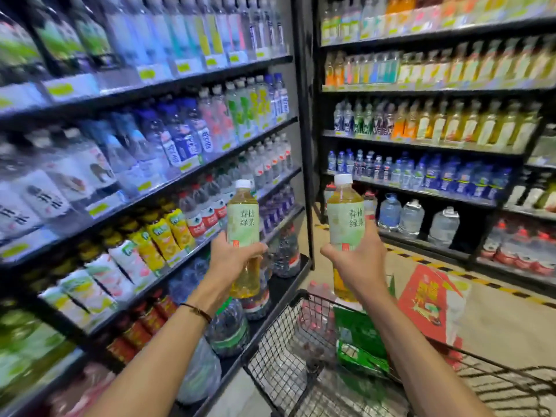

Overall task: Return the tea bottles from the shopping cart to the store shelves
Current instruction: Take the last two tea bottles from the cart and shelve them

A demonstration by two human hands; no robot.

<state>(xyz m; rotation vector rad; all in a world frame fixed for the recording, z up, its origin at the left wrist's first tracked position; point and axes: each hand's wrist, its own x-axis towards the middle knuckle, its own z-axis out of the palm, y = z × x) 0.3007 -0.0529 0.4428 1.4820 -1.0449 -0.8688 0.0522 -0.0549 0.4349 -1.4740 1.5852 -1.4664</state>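
We find two tea bottles, both out of the cart and neither yet shelved. The left grip is clenched round the lower half of the left bottle, and the right grip holds the right bottle the same way. Both bottles are upright and capped, well apart, above the cart.

Risks noted:
- Each grasp sits low on its bottle, so the upper part is unsupported. We judge that a long reach could tip a bottle or let it slip.
- Both grips are occupied, so nothing is free to clear a slot or steady neighbouring stock. Pushing a bottle into a full row could knock others down.
- Misplacement is possible. The left shelves, beside the left grip, carry water and other drinks. Pale-labelled yellow drinks that seem to match stand on the right shelves, above and beyond the right grip. Blur prevents confirming their labels.
- The cart stands between the person and those shelves, so the reach goes over it.

Containers:
- Both bottles are filled with yellow liquid nearly to the neck.
- The cart, below both grips, holds green packs and a pack of pink bottles. We cannot tell whether any further tea bottle lies in it.
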